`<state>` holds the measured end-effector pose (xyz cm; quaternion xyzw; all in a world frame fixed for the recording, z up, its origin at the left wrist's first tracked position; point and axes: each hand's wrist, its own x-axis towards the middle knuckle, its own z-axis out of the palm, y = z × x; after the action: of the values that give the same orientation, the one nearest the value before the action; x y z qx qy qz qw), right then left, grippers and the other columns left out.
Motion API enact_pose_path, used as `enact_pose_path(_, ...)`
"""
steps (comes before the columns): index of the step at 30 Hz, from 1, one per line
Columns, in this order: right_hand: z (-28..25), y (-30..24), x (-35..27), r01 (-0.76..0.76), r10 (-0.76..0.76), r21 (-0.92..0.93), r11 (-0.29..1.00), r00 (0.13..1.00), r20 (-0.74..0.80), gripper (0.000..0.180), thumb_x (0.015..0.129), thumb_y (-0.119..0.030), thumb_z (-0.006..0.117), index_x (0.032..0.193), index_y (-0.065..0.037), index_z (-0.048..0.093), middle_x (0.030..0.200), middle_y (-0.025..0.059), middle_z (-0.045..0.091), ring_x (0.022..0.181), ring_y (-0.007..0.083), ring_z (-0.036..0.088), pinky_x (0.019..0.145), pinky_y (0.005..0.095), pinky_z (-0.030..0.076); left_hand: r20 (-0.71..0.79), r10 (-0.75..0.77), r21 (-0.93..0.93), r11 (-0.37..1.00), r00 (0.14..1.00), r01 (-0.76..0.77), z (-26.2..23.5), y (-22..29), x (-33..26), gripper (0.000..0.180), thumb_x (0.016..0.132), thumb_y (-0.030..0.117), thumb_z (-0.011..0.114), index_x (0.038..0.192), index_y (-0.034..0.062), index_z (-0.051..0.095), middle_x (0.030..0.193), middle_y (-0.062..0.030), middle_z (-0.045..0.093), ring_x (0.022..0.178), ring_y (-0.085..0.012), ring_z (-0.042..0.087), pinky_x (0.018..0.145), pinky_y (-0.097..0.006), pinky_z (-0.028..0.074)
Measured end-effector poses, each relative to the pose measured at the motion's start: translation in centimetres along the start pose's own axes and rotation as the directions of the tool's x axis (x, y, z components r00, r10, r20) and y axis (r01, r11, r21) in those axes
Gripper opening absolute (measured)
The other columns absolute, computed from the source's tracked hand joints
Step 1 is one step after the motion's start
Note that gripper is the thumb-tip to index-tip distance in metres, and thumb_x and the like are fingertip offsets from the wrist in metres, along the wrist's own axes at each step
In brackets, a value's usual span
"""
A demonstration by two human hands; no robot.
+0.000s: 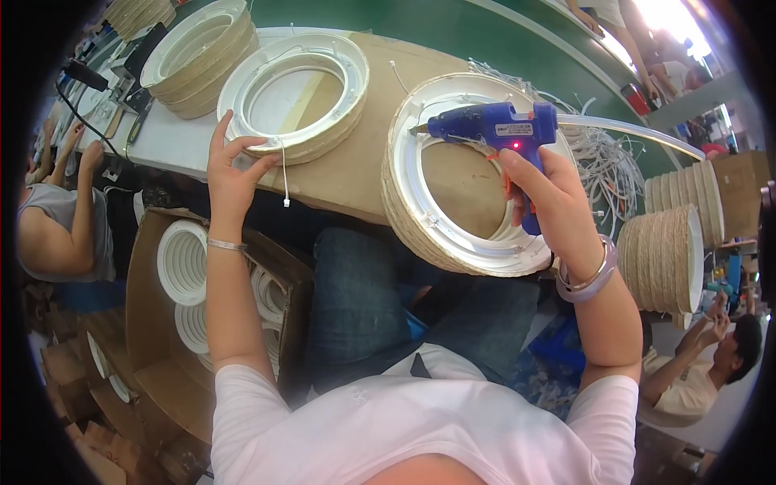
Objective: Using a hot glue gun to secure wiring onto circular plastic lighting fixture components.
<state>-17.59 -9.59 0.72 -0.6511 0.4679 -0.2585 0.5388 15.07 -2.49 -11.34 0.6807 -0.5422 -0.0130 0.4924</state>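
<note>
Right hand (pixel 550 187) is closed round the grip of a blue glue gun (pixel 489 124), red light (pixel 516 145) lit. Gun sits over the right-hand ring stack (pixel 394 190), white on top with tan wrapped sides, resting on the cardboard-covered bench. Nozzle (pixel 419 129) points left at the far-left part of the top ring; contact can't be told from this angle.

Left hand (pixel 233 166) is half open, fingers spread on the near-left rim of the left-hand ring (pixel 350 133). Touching, yes; can't tell if it's actually pinching. A white lead with a plug (pixel 286 202) hangs off that rim just beside the thumb.

Doing it well, my read: tip low over the spot, small dab, light trigger, wrist steady. Keep fingers off the nozzle, likely hot. Long clear glue stick (pixel 638 132) trails right, near the wire tangle (pixel 610 178); give it slack so it doesn't drag the gun. Left hand should steady the ring without tugging the lead.
</note>
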Motion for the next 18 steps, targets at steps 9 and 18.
enact_pose_path(9,-0.54,-0.24,-0.45,0.000,0.000,0.000,1.000,1.000,-0.027,0.021,0.082,-0.024,0.051,0.075,-0.004,0.051,0.061,-0.0004,0.046,0.049,0.0053,0.042,0.043,0.0186,0.037,-0.005,-0.002,0.004,1.000,1.000,0.002,-0.08,-0.08,0.07,0.028,0.053,0.011,0.076,0.079,0.0091,0.065,0.126,-0.0151,0.035,0.115,-0.0282,0.037,0.094,-0.036,0.030)
enact_pose_path(18,-0.87,0.49,-0.48,0.005,-0.005,-0.020,1.000,1.000,0.005,0.024,0.081,-0.027,0.052,0.071,-0.005,0.049,0.059,-0.0011,0.042,0.048,0.0052,0.041,0.042,0.0189,0.037,0.001,0.013,0.018,1.000,1.000,-0.013,-0.09,-0.17,-0.21,0.029,0.053,0.011,0.075,0.080,0.0094,0.065,0.126,-0.0153,0.035,0.115,-0.0282,0.037,0.094,-0.036,0.030)
